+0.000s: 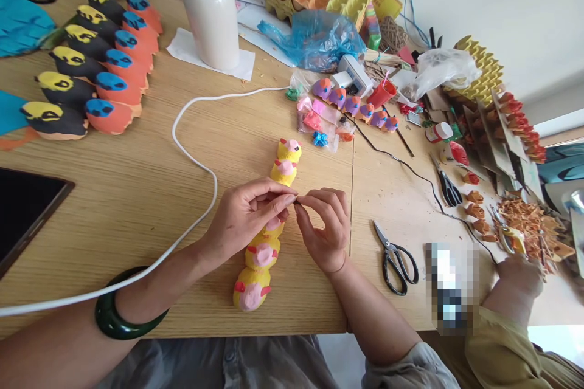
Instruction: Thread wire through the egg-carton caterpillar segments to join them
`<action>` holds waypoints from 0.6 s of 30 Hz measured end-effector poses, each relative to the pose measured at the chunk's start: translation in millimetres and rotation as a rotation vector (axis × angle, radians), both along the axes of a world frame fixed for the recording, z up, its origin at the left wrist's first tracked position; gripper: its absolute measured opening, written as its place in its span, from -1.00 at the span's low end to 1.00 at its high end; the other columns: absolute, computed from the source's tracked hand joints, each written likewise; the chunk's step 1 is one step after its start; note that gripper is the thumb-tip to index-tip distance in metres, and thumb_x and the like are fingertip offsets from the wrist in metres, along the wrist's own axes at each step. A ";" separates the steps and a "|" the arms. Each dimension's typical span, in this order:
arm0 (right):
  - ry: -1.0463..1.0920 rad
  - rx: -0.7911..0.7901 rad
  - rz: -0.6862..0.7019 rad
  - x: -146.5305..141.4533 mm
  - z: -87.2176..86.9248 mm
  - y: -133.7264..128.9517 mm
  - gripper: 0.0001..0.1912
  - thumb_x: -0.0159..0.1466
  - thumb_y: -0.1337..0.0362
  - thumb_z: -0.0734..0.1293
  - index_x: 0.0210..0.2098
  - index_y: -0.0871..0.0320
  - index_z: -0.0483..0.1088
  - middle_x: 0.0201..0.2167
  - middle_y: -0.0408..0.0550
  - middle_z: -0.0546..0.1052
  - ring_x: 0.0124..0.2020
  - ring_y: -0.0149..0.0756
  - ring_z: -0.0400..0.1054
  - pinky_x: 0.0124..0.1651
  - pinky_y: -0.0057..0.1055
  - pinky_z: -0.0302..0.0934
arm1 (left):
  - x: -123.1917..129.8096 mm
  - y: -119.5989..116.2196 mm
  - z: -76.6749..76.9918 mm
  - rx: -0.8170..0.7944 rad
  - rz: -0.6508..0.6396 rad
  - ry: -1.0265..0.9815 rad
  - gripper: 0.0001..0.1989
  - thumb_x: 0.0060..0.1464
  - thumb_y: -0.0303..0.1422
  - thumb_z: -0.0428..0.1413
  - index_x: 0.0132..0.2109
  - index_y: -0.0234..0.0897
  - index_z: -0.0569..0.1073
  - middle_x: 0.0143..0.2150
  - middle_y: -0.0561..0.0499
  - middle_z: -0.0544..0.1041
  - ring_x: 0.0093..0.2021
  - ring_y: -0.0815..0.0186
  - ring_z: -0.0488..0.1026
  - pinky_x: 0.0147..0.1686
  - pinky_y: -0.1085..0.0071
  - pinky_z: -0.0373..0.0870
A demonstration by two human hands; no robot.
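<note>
- Left hand (253,216) and right hand (323,225) pinch a small dark piece (297,200) between their fingertips.
- Piece sits just above the yellow-and-pink row (263,254), mid-length.

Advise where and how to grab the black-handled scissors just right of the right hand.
Take the scissors by the black handle loops, coming from above on the near side. They lie flat, with the loops toward the person and the blades pointing away, so this keeps fingers off the edges. The right hand looks best placed.
</note>
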State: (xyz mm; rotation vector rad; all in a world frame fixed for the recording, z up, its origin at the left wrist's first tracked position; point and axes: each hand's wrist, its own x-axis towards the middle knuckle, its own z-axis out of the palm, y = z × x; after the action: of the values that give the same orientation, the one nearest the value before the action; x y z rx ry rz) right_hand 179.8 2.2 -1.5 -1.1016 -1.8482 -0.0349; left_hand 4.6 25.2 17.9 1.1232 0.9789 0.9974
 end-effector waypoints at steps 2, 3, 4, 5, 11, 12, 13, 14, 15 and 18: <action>0.012 -0.003 -0.007 -0.1 0.4 0.2 -0.81 0.39 0.44 0.43 -0.08 0.05 0.48 -0.25 -0.07 0.65 -0.24 -0.24 0.51 -0.16 -0.21 0.42 | -0.3 -0.1 -0.8 -0.014 -0.020 -0.022 -0.73 0.19 -0.12 0.33 -0.16 -0.25 0.68 -0.36 -0.03 0.65 -0.43 0.30 0.56 -0.48 0.42 0.50; 0.020 -0.009 -0.010 -0.3 0.4 0.3 -0.82 0.39 0.44 0.43 -0.08 0.04 0.48 -0.26 -0.07 0.65 -0.24 -0.24 0.51 -0.17 -0.21 0.42 | -0.5 -0.1 -1.5 -0.015 -0.030 -0.033 -0.73 0.19 -0.13 0.34 -0.13 -0.25 0.69 -0.35 -0.02 0.66 -0.41 0.29 0.57 -0.45 0.41 0.52; 0.025 -0.015 -0.012 -0.5 0.3 0.3 -0.82 0.39 0.44 0.42 -0.09 0.04 0.47 -0.26 -0.08 0.64 -0.25 -0.24 0.51 -0.17 -0.21 0.42 | -0.7 0.0 -2.3 -0.011 -0.037 -0.039 -0.74 0.19 -0.15 0.35 -0.11 -0.24 0.69 -0.33 -0.02 0.67 -0.39 0.29 0.59 -0.40 0.41 0.56; 0.029 -0.022 -0.014 -0.6 0.1 0.4 -0.82 0.39 0.44 0.42 -0.09 0.04 0.47 -0.26 -0.08 0.64 -0.25 -0.24 0.51 -0.17 -0.21 0.42 | -0.7 0.2 -3.2 -0.001 -0.038 -0.041 -0.75 0.19 -0.17 0.36 -0.09 -0.24 0.69 -0.31 -0.02 0.68 -0.36 0.28 0.61 -0.35 0.41 0.59; 0.032 -0.045 -0.013 -0.7 -0.6 0.8 -0.79 0.39 0.43 0.41 -0.03 0.03 0.47 -0.21 -0.05 0.65 -0.21 -0.21 0.54 -0.16 -0.18 0.43 | 0.3 0.3 -4.8 0.024 -0.003 -0.014 -0.76 0.20 -0.18 0.34 -0.14 -0.27 0.69 -0.31 -0.04 0.69 -0.35 0.29 0.63 -0.38 0.46 0.57; 0.029 -0.041 -0.010 -0.6 -0.5 0.8 -0.79 0.39 0.44 0.41 -0.05 0.03 0.47 -0.23 -0.06 0.65 -0.22 -0.22 0.53 -0.16 -0.19 0.42 | 0.3 0.1 -4.5 0.013 -0.004 -0.017 -0.75 0.20 -0.17 0.35 -0.14 -0.27 0.70 -0.32 -0.03 0.68 -0.36 0.29 0.62 -0.41 0.47 0.55; 0.025 -0.039 -0.009 -0.4 -0.4 0.8 -0.80 0.39 0.45 0.41 -0.07 0.03 0.47 -0.24 -0.07 0.65 -0.23 -0.23 0.52 -0.16 -0.19 0.42 | 0.3 -0.1 -4.1 -0.003 -0.009 -0.025 -0.74 0.20 -0.16 0.35 -0.15 -0.27 0.69 -0.33 -0.03 0.68 -0.37 0.29 0.62 -0.43 0.47 0.54; 0.024 -0.039 -0.011 -0.2 -0.3 0.8 -0.80 0.39 0.45 0.41 -0.08 0.03 0.47 -0.25 -0.07 0.65 -0.23 -0.23 0.52 -0.16 -0.19 0.41 | 0.0 -0.4 -3.8 -0.020 -0.018 -0.036 -0.73 0.20 -0.15 0.35 -0.14 -0.27 0.69 -0.34 -0.03 0.67 -0.36 0.28 0.62 -0.43 0.47 0.54; 0.025 -0.041 -0.014 -0.1 -0.2 0.8 -0.81 0.39 0.45 0.41 -0.09 0.03 0.47 -0.25 -0.08 0.64 -0.24 -0.23 0.52 -0.16 -0.19 0.41 | -0.3 -0.6 -3.6 -0.037 -0.030 -0.048 -0.72 0.20 -0.14 0.35 -0.12 -0.26 0.69 -0.34 -0.02 0.67 -0.36 0.28 0.63 -0.44 0.47 0.54; 0.028 -0.051 -0.007 0.0 -0.1 0.9 -0.83 0.40 0.43 0.40 -0.08 0.03 0.47 -0.24 -0.07 0.64 -0.23 -0.23 0.52 -0.16 -0.19 0.41 | -1.3 -0.7 -3.5 -0.051 -0.056 -0.060 -0.70 0.20 -0.12 0.35 -0.06 -0.23 0.69 -0.31 -0.03 0.68 -0.32 0.25 0.65 -0.42 0.46 0.55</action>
State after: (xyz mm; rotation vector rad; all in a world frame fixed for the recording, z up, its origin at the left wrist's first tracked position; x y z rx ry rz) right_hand 179.8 3.2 -1.6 -1.1382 -1.8293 0.0229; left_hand 3.3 24.5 14.5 1.0673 0.9146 0.9509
